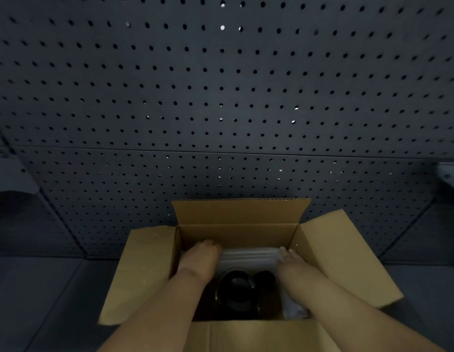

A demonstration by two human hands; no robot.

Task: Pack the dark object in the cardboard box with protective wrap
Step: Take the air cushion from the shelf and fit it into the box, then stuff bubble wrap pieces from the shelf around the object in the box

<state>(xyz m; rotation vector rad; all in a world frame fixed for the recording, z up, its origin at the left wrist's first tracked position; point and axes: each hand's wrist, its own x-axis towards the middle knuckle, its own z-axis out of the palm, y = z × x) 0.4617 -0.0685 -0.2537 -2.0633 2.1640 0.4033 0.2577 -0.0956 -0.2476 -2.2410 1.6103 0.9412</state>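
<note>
both of your forearms reach down into the open cardboard box point(155, 270), whose four flaps stand spread; the dark object point(236, 290), round and glossy, sits low in the middle of the box floor, between your wrists; the protective wrap point(248, 255), pale and ridged, lies along the far inner wall just beyond it, with another pale patch showing near the right wall under your forearm.

your left hand point(199, 257) lies palm down with loosely curled fingers at the left end of the wrap, touching it, though i cannot tell whether it is pinching the sheet or only pressing on it; your right hand point(290, 257) rests on the right end with fingertips on the film, and here too i cannot tell whether there is a true grip.

the risks from here, as i judge them: the wrap looks bunched on the far side only, so the near side and the top of the object may stay bare and knock against cardboard; if you tug one end harder than the other, the sheet could slide out from one hand or drag the object sideways and tip it; the box interior is dim and your arms shade it, so gaps in the padding are easy to miss; leaning a forearm on the near wall could crush it inward onto the object.
</note>
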